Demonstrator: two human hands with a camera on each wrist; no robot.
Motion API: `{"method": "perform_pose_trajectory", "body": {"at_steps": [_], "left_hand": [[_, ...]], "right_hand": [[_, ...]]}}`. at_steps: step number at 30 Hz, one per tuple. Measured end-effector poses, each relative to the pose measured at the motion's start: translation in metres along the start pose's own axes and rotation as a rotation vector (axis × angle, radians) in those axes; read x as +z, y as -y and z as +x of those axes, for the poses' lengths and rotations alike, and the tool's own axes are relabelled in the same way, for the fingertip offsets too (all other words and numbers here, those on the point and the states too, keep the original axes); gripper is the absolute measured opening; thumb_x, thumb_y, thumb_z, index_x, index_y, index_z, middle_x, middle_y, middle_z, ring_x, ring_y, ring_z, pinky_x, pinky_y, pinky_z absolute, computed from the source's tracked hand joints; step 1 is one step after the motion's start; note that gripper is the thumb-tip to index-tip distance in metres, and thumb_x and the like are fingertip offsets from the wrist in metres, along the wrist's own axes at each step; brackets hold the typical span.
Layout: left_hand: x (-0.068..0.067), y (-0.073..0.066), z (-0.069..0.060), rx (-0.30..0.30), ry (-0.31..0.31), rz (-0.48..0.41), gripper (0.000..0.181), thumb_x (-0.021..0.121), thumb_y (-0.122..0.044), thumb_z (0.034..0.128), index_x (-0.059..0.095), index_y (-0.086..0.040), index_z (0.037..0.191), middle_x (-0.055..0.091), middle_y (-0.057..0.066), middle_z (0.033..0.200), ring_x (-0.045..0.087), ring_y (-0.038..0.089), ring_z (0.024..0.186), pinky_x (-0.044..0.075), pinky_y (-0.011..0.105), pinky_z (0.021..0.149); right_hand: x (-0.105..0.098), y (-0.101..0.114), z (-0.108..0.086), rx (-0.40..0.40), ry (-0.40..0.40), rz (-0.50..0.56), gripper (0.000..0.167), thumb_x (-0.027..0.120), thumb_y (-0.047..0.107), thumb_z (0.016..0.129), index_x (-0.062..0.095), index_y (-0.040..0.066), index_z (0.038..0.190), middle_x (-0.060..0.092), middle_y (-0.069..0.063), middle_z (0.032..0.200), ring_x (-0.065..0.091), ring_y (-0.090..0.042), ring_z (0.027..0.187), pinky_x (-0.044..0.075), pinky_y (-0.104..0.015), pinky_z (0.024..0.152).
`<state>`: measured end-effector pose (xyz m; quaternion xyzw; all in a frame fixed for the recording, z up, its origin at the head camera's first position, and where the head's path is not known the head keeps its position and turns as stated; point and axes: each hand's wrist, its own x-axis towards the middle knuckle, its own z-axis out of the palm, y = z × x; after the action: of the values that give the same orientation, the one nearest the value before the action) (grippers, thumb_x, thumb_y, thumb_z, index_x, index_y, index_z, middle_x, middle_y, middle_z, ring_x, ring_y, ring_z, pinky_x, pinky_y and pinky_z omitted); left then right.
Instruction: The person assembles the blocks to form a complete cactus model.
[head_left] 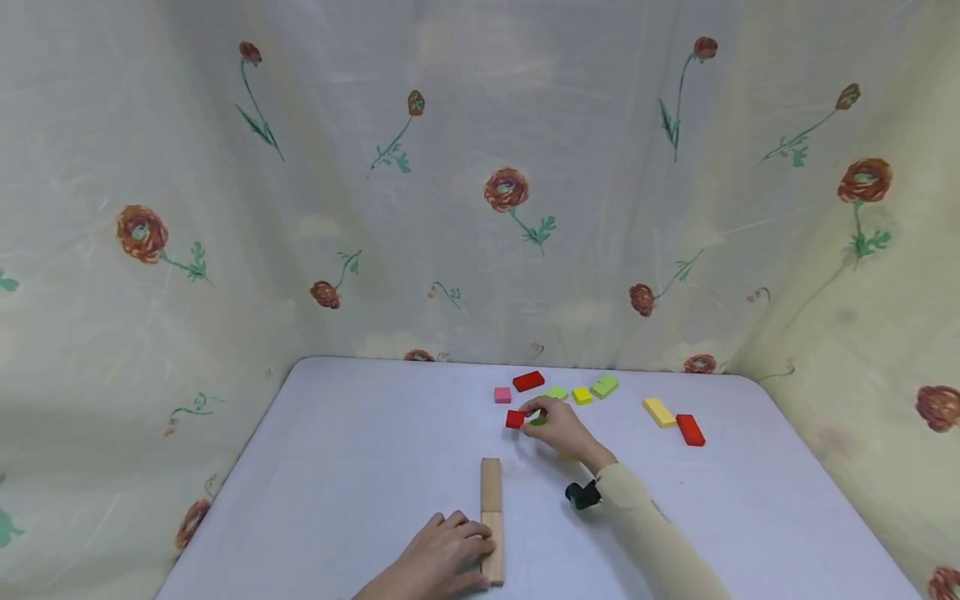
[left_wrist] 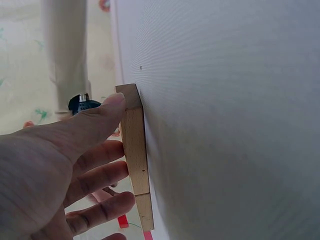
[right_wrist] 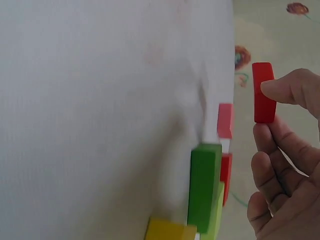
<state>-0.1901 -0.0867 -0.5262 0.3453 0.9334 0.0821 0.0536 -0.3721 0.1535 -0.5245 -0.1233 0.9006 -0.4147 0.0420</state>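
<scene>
Between the thumb and fingers of my right hand (head_left: 558, 427) is a small red block (right_wrist: 264, 92), raised off the table. A dark green block (right_wrist: 204, 185) and a yellow block (right_wrist: 170, 230) lie below that hand, mostly hidden by it in the head view. Two plain wooden blocks form a straight row end to end: a nearer one (left_wrist: 134, 145) and a farther one (head_left: 491, 483). My left hand (head_left: 444, 554) touches the nearer block, its thumb at the near end and its fairly straight fingertips along the side.
Toward the table's back lie a pink block (head_left: 502, 395), a red block (head_left: 528, 381), light green blocks (head_left: 604, 386) and a small yellow block (head_left: 582, 396). Farther right are a pale yellow block (head_left: 659, 412) and another red one (head_left: 691, 430). Flowered cloth (head_left: 585, 275) surrounds the table.
</scene>
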Motion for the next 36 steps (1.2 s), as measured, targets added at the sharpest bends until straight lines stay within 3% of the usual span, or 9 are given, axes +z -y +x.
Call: {"method": "perform_pose_trajectory", "body": {"at_steps": [13,21,36], "left_hand": [[0.0,0.0,0.002,-0.011,0.015,-0.009,0.046,0.063,-0.056,0.0831,0.067,-0.029,0.12,0.062,-0.014,0.124,0.054,0.007,0.108,0.048,0.035,0.084],[0.002,0.002,0.0,0.019,-0.016,0.004,0.047,0.062,-0.057,0.083,0.067,-0.028,0.12,0.062,-0.013,0.124,0.055,0.008,0.107,0.048,0.035,0.082],[0.001,0.002,0.0,0.026,-0.015,0.007,0.046,0.062,-0.056,0.084,0.067,-0.028,0.12,0.062,-0.013,0.124,0.054,0.008,0.108,0.048,0.034,0.082]], "right_hand": [[0.033,0.004,0.002,-0.053,0.108,-0.1,0.027,0.074,0.017,0.084,0.067,0.015,0.109,0.063,0.0,0.102,0.05,-0.017,0.091,0.046,-0.029,0.078],[0.036,0.005,0.001,-0.057,0.142,-0.11,0.028,0.075,0.019,0.083,0.067,0.015,0.11,0.062,0.001,0.101,0.05,-0.017,0.09,0.046,-0.029,0.076],[0.035,0.011,-0.004,-0.056,0.176,-0.149,0.03,0.075,0.022,0.084,0.069,0.018,0.113,0.063,0.003,0.103,0.05,-0.016,0.093,0.047,-0.028,0.079]]}}
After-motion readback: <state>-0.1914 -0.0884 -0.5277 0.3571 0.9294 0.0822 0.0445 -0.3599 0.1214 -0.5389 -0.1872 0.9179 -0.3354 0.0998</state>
